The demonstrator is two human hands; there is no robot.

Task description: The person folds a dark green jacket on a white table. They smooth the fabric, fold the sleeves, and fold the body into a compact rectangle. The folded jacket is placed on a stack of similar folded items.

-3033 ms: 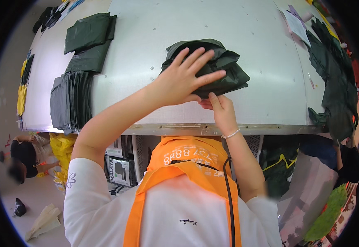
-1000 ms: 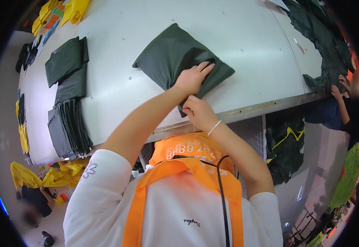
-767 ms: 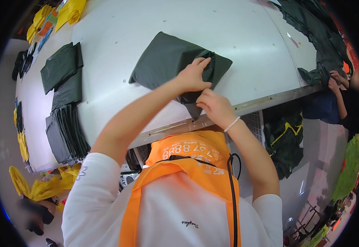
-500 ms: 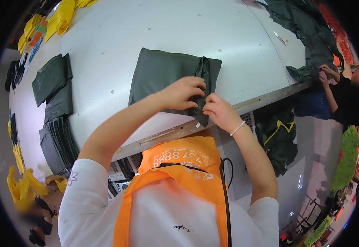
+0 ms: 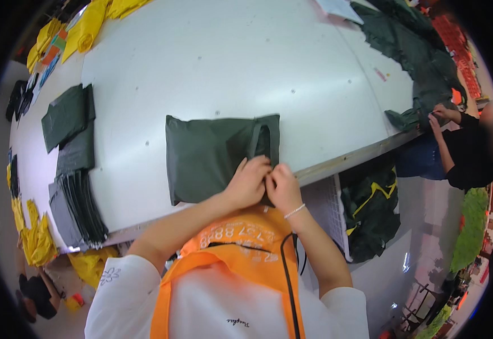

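Observation:
A flat, dark green pouch [image 5: 207, 155] of smooth, coated-looking material lies at the table's near edge, just in front of my apron. Along its right end a folded strip stands up from the surface, leaving a narrow, dark opening. My left hand [image 5: 249, 179] has its fingers bent and closed on the near part of that strip. Right beside it, my right hand [image 5: 283, 189] pinches the pouch's near right corner area. The two hands almost touch, and the fingertips are partly hidden.
Folded dark green pieces [image 5: 77, 164] are stacked at the left. Yellow material [image 5: 85, 28] lies at the far left. A co-worker [image 5: 467, 147] handles dark green material [image 5: 427, 73] at the right. Below the table edge stands a white crate [image 5: 342, 217] beside more green material.
The pouch has come nearer to my body and turned squarer to me. Both hands have moved nearer with it, toward its near right corner. The strip's opening now shows more.

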